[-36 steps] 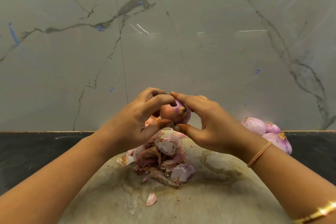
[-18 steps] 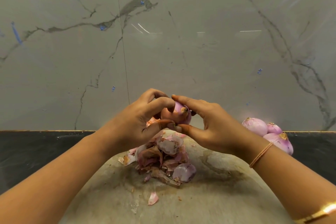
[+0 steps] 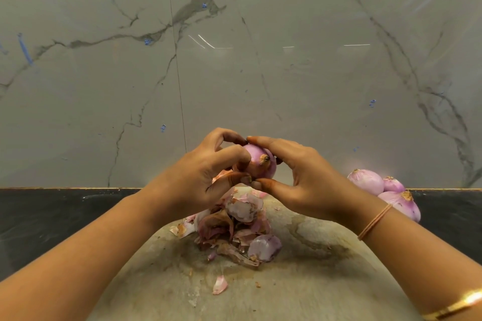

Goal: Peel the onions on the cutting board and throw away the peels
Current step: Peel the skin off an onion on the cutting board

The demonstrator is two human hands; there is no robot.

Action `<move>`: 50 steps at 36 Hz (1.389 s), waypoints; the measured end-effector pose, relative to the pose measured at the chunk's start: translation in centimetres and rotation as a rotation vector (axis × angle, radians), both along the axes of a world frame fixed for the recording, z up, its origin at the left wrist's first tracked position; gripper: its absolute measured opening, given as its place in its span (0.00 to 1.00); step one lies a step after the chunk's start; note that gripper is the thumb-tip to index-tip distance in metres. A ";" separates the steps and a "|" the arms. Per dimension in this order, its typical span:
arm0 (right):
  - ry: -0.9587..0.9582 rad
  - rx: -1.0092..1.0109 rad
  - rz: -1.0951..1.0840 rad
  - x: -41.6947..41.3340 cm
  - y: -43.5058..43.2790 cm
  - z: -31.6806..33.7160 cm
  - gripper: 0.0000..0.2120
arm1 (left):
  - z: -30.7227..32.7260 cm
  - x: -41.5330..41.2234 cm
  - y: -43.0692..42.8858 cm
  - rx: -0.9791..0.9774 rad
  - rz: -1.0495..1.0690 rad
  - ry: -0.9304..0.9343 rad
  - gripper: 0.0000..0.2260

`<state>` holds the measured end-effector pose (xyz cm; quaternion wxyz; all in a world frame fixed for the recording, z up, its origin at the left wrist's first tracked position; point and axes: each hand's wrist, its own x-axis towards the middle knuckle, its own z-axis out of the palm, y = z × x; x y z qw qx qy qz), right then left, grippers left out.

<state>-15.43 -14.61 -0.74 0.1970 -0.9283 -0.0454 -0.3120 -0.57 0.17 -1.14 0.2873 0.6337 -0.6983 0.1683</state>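
I had the onion [image 3: 258, 164] pinched between both hands, lifted above the cutting board [image 3: 326, 281]. My left hand [image 3: 198, 177] curled over its left side, thumb underneath and forefinger across the top; my right hand [image 3: 305, 180] closed on it from the other side, forefinger over the crown and thumb meeting my left thumb below. The dry root tuft faced me between the fingers. The bulb looked firm and light, and where the pink flesh showed bare it would likely be smooth and slippery, so I judged the root end, or any loose papery edge beside it, the best place to catch with a nail. The skin itself would be brittle and tear in scraps rather than one sheet. Straight below my hands lay the pile of peels [image 3: 234, 229] on the board, with one stray flake [image 3: 220, 284] nearer me. To my right, at the board's far edge against the marbled wall [image 3: 234, 60], sat three onions [image 3: 383, 190] that looked already peeled. None of the peels had been thrown away yet.
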 end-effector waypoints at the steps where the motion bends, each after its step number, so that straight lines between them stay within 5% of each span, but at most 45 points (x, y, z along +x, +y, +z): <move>1: -0.004 -0.012 -0.004 0.0 -0.1 0.0 0.29 | 0.0 -0.1 0.0 -0.003 -0.007 0.008 0.12; 18: -0.004 -0.054 -0.088 0.2 -0.2 -0.1 0.35 | -0.2 -0.2 -0.3 -0.076 -0.053 0.079 0.11; 39: -0.173 -0.448 -0.391 0.6 0.7 -0.4 0.28 | -0.4 -1.4 -1.0 -0.153 0.152 0.262 0.03; 50: -0.152 -0.305 -0.320 0.6 0.0 -0.4 0.30 | -0.2 -0.1 -0.7 -0.216 0.293 0.328 0.07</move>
